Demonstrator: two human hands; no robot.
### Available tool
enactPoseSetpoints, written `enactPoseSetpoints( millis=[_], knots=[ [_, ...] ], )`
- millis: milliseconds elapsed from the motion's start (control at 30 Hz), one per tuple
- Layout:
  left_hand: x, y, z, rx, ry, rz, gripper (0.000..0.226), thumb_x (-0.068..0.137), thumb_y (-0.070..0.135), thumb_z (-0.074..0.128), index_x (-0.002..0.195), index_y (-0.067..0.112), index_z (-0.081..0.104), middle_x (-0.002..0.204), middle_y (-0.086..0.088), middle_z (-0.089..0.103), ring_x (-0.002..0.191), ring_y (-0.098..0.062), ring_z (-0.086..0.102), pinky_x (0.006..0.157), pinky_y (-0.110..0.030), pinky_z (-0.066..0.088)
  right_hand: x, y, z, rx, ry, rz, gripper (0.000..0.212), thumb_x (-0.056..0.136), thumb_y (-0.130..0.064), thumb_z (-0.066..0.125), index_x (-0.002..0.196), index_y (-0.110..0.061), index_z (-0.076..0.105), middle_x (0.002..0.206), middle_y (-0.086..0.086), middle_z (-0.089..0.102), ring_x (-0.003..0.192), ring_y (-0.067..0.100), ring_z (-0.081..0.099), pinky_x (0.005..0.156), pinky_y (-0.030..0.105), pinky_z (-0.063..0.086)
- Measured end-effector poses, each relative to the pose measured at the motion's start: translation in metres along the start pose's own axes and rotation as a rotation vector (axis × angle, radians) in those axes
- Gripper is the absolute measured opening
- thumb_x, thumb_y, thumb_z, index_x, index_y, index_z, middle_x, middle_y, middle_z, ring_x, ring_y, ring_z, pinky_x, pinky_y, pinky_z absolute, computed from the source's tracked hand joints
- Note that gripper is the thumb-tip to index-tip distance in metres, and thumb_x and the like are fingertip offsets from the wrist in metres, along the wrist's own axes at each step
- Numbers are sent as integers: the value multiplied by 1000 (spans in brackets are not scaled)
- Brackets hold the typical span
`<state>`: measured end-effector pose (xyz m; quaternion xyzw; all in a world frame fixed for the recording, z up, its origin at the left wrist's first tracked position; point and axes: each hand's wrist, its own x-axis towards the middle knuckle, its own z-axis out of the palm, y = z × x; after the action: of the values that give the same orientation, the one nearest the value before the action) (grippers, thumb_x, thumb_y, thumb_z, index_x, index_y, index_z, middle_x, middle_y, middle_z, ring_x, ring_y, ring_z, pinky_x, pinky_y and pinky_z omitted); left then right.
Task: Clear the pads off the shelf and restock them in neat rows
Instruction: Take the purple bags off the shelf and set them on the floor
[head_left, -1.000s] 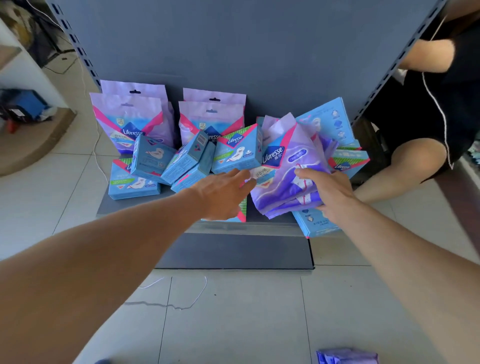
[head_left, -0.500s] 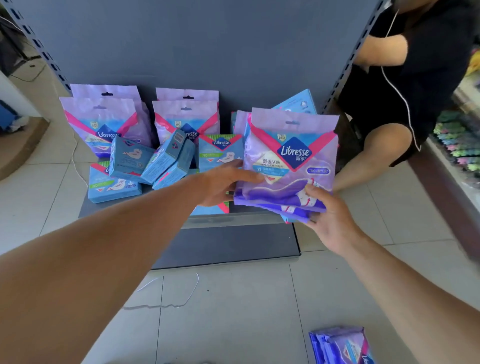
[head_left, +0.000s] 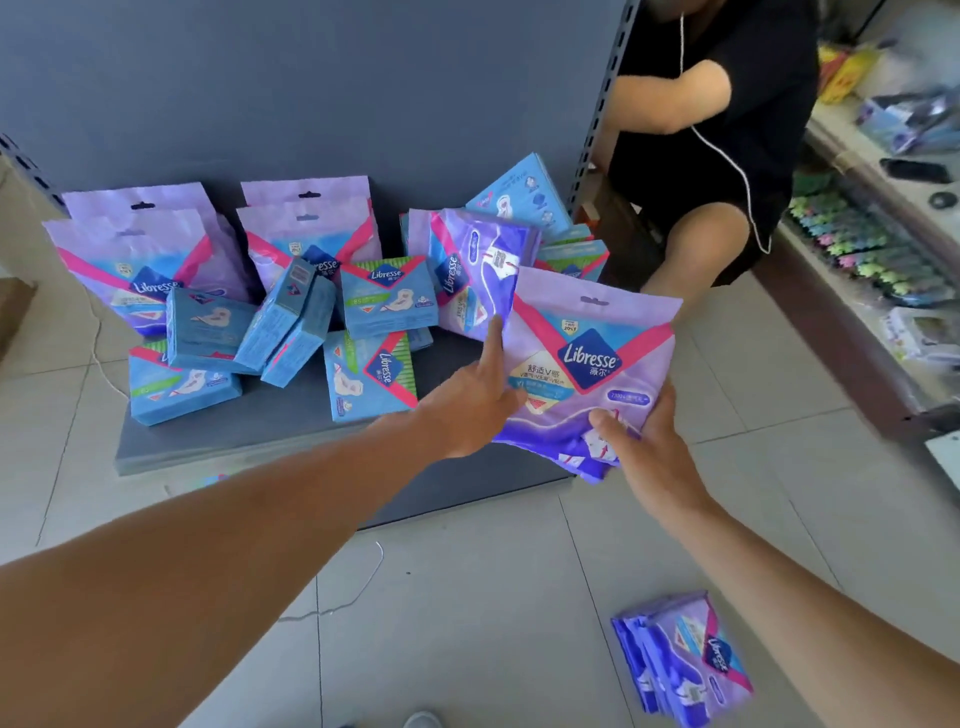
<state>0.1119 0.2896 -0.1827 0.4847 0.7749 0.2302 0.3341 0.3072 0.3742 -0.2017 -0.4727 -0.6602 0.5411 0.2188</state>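
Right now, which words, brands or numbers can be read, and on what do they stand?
"Libresse": purple pack held by the right hand.
"Libresse": blue box standing on the shelf.
"Libresse": blue box lying flat.
"Libresse": purple pack at back left.
"Libresse": floor pack.
Smaller print: too blurred.

A purple pack (head_left: 587, 364) of pads, label facing up, is held in the air at 3 o'clock of the shelf (head_left: 260, 426). On the shelf, purple packs (head_left: 140, 260) stand at 12 o'clock against the back panel, while blue boxes (head_left: 283, 322) lie tumbled in front. More purple packs (head_left: 685, 660) lie on the floor at 5 o'clock.
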Motion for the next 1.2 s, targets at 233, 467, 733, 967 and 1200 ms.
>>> enactPoseSetpoints(
  millis=[233, 467, 733, 967, 1200],
  knots=[
    [10, 36, 63, 96, -43, 264, 87, 98, 10, 45, 146, 51, -15, 129, -14, 55, 95, -23, 60, 88, -41, 51, -36, 42, -46, 14, 104, 21, 53, 96, -19, 58, 131, -42, 25, 111, -22, 61, 92, -3, 65, 63, 3, 45],
    [6, 47, 156, 193, -296, 260, 74, 96, 28, 45, 137, 69, -2, 130, -7, 55, 100, -28, 60, 89, -43, 53, -94, 129, -74, -101, 262, 150, 75, 95, -24, 57, 152, -30, 9, 137, -2, 56, 116, 18, 60, 79, 17, 46],
    [-8, -20, 289, 245, -613, 271, 104, 71, 39, 73, 140, 65, 0, 118, -2, 53, 93, -16, 59, 85, -32, 54, -173, 264, -40, -24, 311, 355, 94, 92, -31, 63, 153, -38, -8, 128, -13, 50, 111, -11, 51, 87, 16, 45],
    [-2, -101, 386, 340, -784, 267, 104, 72, 33, 74, 146, 58, 5, 126, 0, 46, 107, -15, 54, 87, -29, 53, -200, 381, 17, 103, 369, 496, 81, 89, -21, 66, 153, -31, 17, 125, -11, 55, 97, -30, 47, 77, 0, 43],
    [22, -173, 495, 390, -855, 282, 100, 76, 29, 75, 146, 57, 9, 123, 1, 42, 111, -16, 53, 89, -26, 53, -198, 503, 58, 146, 457, 608, 73, 87, -14, 67, 147, -29, 28, 117, -13, 58, 101, -6, 59, 85, 21, 54]
  ],
)
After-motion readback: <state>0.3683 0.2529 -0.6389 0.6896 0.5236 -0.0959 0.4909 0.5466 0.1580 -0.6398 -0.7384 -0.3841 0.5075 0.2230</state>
